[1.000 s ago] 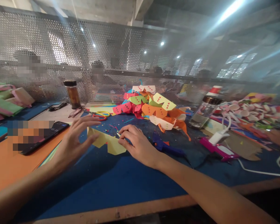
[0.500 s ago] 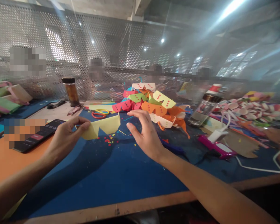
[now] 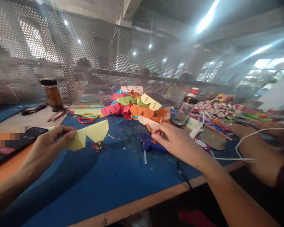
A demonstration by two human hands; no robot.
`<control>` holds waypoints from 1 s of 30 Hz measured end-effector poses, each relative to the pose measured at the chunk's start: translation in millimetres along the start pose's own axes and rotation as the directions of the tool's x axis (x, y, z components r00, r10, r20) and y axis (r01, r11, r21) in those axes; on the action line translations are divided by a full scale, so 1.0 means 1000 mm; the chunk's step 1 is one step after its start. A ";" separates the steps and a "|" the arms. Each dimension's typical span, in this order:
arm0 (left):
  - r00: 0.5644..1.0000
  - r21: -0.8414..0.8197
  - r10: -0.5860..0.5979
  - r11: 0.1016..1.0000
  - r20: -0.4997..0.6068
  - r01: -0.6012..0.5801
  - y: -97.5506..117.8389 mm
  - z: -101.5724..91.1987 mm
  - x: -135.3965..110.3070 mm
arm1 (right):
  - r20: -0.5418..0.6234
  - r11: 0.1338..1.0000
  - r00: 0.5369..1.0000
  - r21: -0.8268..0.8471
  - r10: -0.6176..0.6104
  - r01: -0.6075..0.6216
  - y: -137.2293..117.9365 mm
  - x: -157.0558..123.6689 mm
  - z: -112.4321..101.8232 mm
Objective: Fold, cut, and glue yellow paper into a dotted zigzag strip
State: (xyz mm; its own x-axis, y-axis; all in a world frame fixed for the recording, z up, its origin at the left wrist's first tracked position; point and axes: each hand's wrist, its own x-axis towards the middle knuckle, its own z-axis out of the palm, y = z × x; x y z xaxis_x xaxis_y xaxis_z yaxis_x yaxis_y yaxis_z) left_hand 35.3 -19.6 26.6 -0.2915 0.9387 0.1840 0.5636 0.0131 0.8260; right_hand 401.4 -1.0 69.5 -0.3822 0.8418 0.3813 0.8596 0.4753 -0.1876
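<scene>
The whole far side is hazy behind the perforated metal screen (image 3: 90, 50), so the people back there are just vague shapes. The phone (image 3: 11, 143) runs off the left edge and part of its area is pixelated, so nothing on the screen can be read. The left hand (image 3: 47, 146) covers the near corner of the yellow paper piece (image 3: 90, 134). The right hand (image 3: 177, 142) sits in front of the blue glue gun (image 3: 148, 145), hiding its back end. The bottle's (image 3: 186, 107) label is too blurred to read. A co-worker's arm (image 3: 260, 151) gets cut off at the right edge.
</scene>
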 end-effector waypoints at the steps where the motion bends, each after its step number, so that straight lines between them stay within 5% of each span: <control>1: 1.000 -0.002 -0.006 1.000 -0.001 0.006 0.001 0.000 -0.001 | 0.045 0.998 0.999 -0.061 0.020 -0.017 0.009 -0.008 0.003; 7: 0.999 -0.014 -0.017 1.000 0.049 0.017 0.003 0.002 -0.002 | 0.141 0.968 0.990 -0.250 0.030 0.006 0.036 -0.034 0.033; 16: 0.997 -0.001 0.068 0.998 0.043 -0.068 -0.004 0.003 0.003 | 0.135 0.976 0.991 -0.215 -0.014 0.043 0.020 -0.030 0.045; 22: 0.995 -0.010 0.082 0.997 0.054 -0.082 -0.007 0.002 0.004 | 0.012 0.986 0.998 0.157 0.059 -0.060 0.008 -0.021 0.042; 27: 0.991 -0.025 0.080 0.997 0.109 -0.078 -0.016 -0.003 0.008 | -0.084 0.886 0.992 0.461 0.094 -0.045 -0.022 0.004 0.033; 30: 0.990 0.048 0.133 0.990 0.043 -0.135 -0.020 -0.007 0.010 | -0.063 0.818 0.996 0.574 0.062 -0.014 -0.047 0.025 0.038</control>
State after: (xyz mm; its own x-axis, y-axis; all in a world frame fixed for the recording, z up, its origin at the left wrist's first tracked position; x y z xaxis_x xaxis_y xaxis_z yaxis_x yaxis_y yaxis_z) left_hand 16.2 -13.1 15.7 -0.1802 0.9462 0.2688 0.6343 -0.0971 0.7669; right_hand 339.1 7.2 53.5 -0.3061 0.8517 0.4254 0.5142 0.5240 -0.6790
